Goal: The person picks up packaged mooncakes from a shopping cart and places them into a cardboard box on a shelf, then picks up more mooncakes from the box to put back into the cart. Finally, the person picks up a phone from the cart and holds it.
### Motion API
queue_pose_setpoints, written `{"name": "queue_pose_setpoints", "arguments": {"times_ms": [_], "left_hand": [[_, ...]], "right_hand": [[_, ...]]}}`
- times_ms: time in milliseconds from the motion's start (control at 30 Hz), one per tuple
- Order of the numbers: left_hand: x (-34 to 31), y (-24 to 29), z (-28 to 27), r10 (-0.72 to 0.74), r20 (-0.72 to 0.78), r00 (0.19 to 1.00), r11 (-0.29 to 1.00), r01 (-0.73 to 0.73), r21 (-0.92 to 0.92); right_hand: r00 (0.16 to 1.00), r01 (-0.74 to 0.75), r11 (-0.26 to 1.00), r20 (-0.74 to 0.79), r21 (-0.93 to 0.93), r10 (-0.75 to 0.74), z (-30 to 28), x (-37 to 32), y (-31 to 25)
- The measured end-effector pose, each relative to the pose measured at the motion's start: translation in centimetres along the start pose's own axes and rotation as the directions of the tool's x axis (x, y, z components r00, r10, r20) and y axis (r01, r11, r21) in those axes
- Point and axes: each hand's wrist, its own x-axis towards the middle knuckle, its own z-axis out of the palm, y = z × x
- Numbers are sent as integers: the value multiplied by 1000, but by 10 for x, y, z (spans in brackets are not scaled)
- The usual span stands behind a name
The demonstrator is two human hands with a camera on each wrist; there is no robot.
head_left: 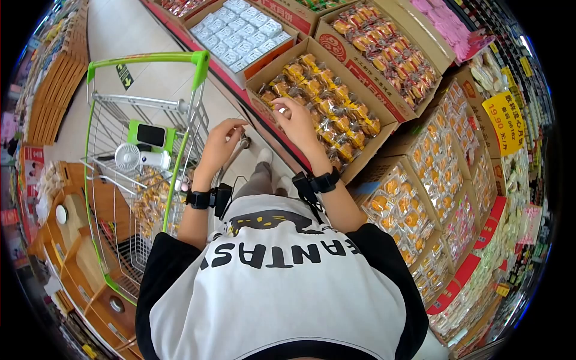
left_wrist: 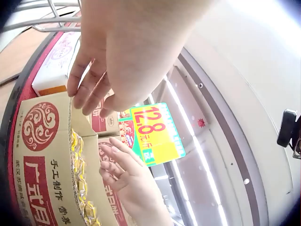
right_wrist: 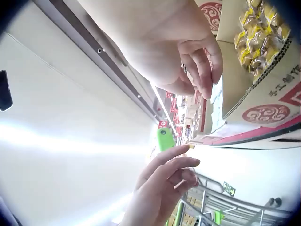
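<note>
In the head view my left hand (head_left: 223, 141) hangs between the cart and the cardboard boxes, its fingers loosely bent and holding nothing. My right hand (head_left: 295, 122) is raised over the near edge of a box (head_left: 379, 129) filled with yellow-wrapped pastries (head_left: 324, 90); no item shows between its fingers. From the left wrist view, the left hand (left_wrist: 113, 66) has relaxed fingers, with the right hand (left_wrist: 134, 183) beyond it. In the right wrist view, the right hand (right_wrist: 174, 52) has gently bent, empty fingers, and the left hand (right_wrist: 164, 183) appears lower down.
A green-edged shopping cart (head_left: 144, 58) stands on the left, holding a small white fan (head_left: 127, 157) and bagged goods (head_left: 150, 201). Boxes of white packets (head_left: 240, 33) and red-wrapped pastries (head_left: 390, 51) lie farther back. Packaged goods (head_left: 399, 210) fill bins on the right.
</note>
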Motion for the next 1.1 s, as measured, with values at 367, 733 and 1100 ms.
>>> {"name": "queue_pose_setpoints", "arguments": {"times_ms": [367,733,1100], "left_hand": [[-60,36,-53,-44,-434,900,998,62,28],[-138,34,-121,-108,-648,754,981,188,54],[-271,-16,-223,-207,-833,513,881,468,69]], "right_hand": [[964,65,984,244,167,-106,36,-12,-50],[780,26,973,603,231,-164,98,-21,-130],[354,293,908,849,298,-393,248,-65,-178]]}}
